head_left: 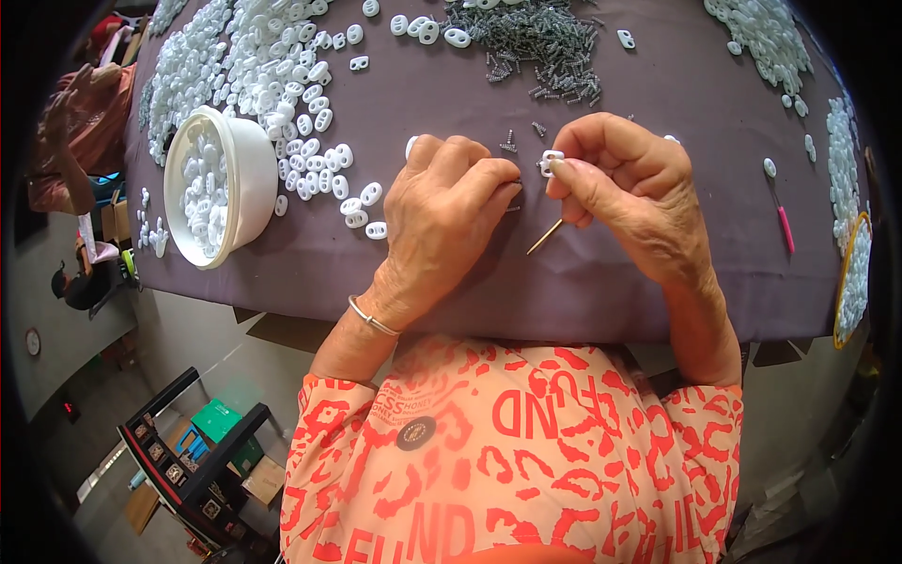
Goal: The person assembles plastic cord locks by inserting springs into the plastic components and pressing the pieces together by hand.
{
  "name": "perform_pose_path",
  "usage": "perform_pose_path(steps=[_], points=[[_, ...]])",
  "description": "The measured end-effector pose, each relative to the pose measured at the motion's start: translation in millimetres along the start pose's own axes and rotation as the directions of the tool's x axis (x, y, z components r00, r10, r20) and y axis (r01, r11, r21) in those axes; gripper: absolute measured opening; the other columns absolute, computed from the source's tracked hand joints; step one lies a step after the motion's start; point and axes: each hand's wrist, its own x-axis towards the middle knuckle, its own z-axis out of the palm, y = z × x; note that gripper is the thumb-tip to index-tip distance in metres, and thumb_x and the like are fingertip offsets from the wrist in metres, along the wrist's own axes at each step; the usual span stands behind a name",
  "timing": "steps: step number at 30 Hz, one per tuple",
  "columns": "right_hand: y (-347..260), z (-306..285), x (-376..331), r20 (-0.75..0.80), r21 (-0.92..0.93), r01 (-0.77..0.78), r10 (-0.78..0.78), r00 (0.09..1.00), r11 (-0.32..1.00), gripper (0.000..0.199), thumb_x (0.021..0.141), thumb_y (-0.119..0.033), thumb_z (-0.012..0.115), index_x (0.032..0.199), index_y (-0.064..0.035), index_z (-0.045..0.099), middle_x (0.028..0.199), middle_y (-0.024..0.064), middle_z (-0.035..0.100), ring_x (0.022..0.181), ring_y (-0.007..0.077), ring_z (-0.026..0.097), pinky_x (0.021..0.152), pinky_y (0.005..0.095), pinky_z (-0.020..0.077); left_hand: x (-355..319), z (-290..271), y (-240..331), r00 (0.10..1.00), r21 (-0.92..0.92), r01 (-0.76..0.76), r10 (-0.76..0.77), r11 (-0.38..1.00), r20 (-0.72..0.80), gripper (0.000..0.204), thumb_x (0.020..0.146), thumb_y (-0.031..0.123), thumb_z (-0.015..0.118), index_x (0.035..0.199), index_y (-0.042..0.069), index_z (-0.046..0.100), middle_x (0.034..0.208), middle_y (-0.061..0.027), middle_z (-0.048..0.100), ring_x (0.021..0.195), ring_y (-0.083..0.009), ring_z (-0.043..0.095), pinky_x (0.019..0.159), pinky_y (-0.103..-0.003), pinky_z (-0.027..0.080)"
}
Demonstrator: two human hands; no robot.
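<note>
My right hand (634,193) pinches a small white two-hole cord lock (548,164) between thumb and forefinger. A thin brass-coloured pointed stick (544,237) juts out below its curled fingers. Close by on the left, my left hand (446,202) rests low over the cloth, fingers bent and thumb pressed against the forefinger. What lies in that pinch is mostly hidden. A white piece (412,147) peeks out behind its knuckles. Just beyond the gap between both hands lie a few loose small metal springs (508,142).
A heap of grey springs (554,47) sits at the far middle. White cord locks (272,66) spread over the far left, beside a white tub (246,179) holding more. At right lie a pink-handled tool (785,228), more white pieces (766,42) and a yellow-rimmed container (839,324).
</note>
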Motion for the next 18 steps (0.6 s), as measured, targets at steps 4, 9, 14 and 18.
perform_pose_path(steps=[4,9,14,18], points=[[4,0,-1,-0.002,-0.031,0.042,-0.042,0.999,0.999,0.012,0.089,-0.009,0.058,0.095,0.0012,0.059,0.075,0.0021,0.061,0.062,0.0039,0.055,0.054,0.0177,0.0459,1,1,3,1.0,0.055,-0.023,0.023,0.998,0.007,0.017,0.064,0.006,0.072,0.076,0.008,0.06,0.076,-0.0013,0.057,0.071,-0.0219,0.052,0.062,-0.032,0.046],[5,1,-1,0.042,-0.076,-0.01,0.013,0.999,0.997,0.011,0.089,-0.008,0.057,0.095,0.0016,0.058,0.074,0.0021,0.061,0.065,0.0039,0.056,0.057,0.018,0.048,-3,2,-7,0.997,-0.102,-0.019,0.011,0.995,-0.079,0.02,0.067,-0.002,0.071,0.083,0.005,0.06,0.082,-0.0023,0.061,0.074,-0.0165,0.057,0.064,-0.028,0.048],[0,4,-5,0.043,-0.106,-0.045,0.05,0.998,0.993,0.01,0.089,-0.006,0.056,0.094,0.0024,0.059,0.073,0.0023,0.061,0.064,0.0044,0.056,0.058,0.0185,0.0489,-3,-19,10,0.823,-0.82,0.479,-0.484,0.313,0.296,0.022,0.079,-0.002,0.067,0.099,0.0,0.057,0.086,-0.0052,0.065,0.079,-0.0087,0.062,0.062,-0.019,0.049],[2,5,-7,0.039,-0.147,0.001,0.005,0.999,0.989,0.01,0.088,-0.005,0.056,0.093,0.0033,0.058,0.072,0.0025,0.06,0.063,0.0047,0.056,0.056,0.0187,0.0487,-1,-22,7,0.762,-0.799,0.565,-0.5,0.207,0.41,0.025,0.079,-0.002,0.068,0.101,-0.001,0.057,0.087,-0.0062,0.065,0.079,-0.0099,0.063,0.062,-0.019,0.049]])
